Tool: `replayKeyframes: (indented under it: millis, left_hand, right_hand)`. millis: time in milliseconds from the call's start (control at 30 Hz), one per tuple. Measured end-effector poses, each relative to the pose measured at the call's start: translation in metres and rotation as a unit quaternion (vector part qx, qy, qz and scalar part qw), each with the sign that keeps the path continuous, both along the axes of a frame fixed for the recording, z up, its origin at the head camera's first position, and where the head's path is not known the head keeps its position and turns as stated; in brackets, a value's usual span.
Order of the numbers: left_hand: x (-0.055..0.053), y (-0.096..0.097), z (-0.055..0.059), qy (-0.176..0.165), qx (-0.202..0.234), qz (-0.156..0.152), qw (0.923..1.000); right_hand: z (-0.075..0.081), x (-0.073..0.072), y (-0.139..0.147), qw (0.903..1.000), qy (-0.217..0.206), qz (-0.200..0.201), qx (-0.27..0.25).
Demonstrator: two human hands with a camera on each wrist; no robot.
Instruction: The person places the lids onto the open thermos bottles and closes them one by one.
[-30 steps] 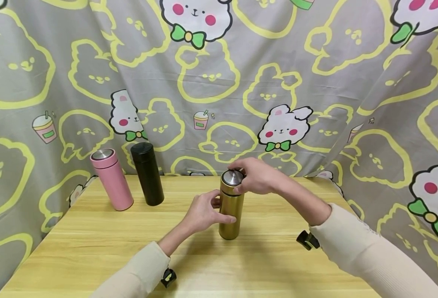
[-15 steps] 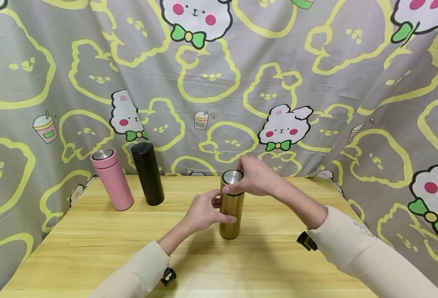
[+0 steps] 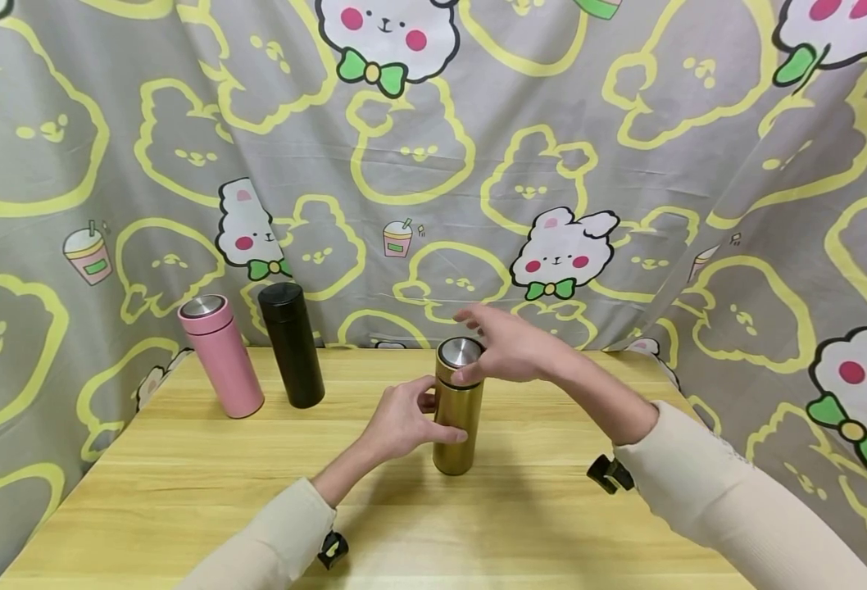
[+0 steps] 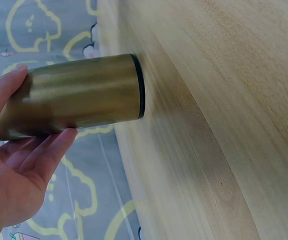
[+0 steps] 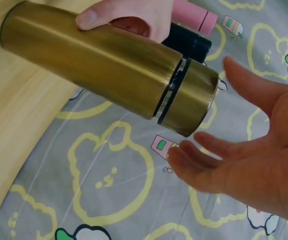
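Note:
A gold thermos flask (image 3: 454,430) stands upright on the wooden table, in front of the person. My left hand (image 3: 402,419) grips its body, thumb across the front and fingers round the far side, as the left wrist view also shows. Its lid (image 5: 190,100) has a steel disc on top. A narrow gap with a dark ring shows between lid and body in the right wrist view. Around the lid my right hand (image 5: 264,145) is spread, thumb on one side and fingers on the other. In that view its fingers stand apart from the lid.
A pink thermos flask (image 3: 225,360) and a black thermos flask (image 3: 293,348) stand upright side by side at the back left of the table (image 3: 205,492). Behind the table hangs a grey patterned curtain (image 3: 433,221).
My right hand turned the lid with its thumb moving left across it, then loosened its fingers and moved back a little to the right. The left hand and the flask's body stayed put.

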State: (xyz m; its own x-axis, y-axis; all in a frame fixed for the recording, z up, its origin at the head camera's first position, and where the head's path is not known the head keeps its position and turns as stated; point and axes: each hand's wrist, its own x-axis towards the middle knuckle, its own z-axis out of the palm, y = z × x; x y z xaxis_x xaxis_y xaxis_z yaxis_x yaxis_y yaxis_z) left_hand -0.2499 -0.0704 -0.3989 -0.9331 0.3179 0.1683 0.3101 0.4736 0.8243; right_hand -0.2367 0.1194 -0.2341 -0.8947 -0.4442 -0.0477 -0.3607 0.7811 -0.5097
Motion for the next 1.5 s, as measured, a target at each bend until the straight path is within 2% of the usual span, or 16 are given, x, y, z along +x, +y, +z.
replayKeyframes:
  millis: [100, 333, 500, 900, 1267, 1500]
  left_hand:
    - [0.000, 0.000, 0.000, -0.001, 0.002, 0.000, 1.0000]
    - [0.000, 0.000, 0.000, 0.000, 0.002, -0.001, 1.0000]
    - [0.000, 0.000, 0.000, 0.000, 0.004, -0.003, 1.0000]
    - [0.000, 0.000, 0.000, 0.002, -0.003, -0.002, 1.0000]
    - [0.000, -0.001, -0.001, 0.003, -0.006, -0.002, 1.0000]
    - [0.000, -0.001, -0.001, 0.000, -0.005, -0.002, 1.0000]
  right_hand:
    - [0.001, 0.000, 0.001, 0.9996, -0.014, 0.025, -0.002]
    - [-0.002, -0.002, 0.002, 0.9984, -0.005, 0.057, 0.003]
    - [-0.002, -0.002, 0.002, 0.9994, 0.000, 0.033, 0.000]
    - [-0.011, -0.003, -0.002, 0.9984, 0.044, -0.034, 0.003]
    - [-0.012, -0.002, -0.002, 0.9976, 0.063, -0.027, 0.013]
    - [-0.005, -0.002, -0.001, 0.9987, 0.035, -0.019, 0.033]
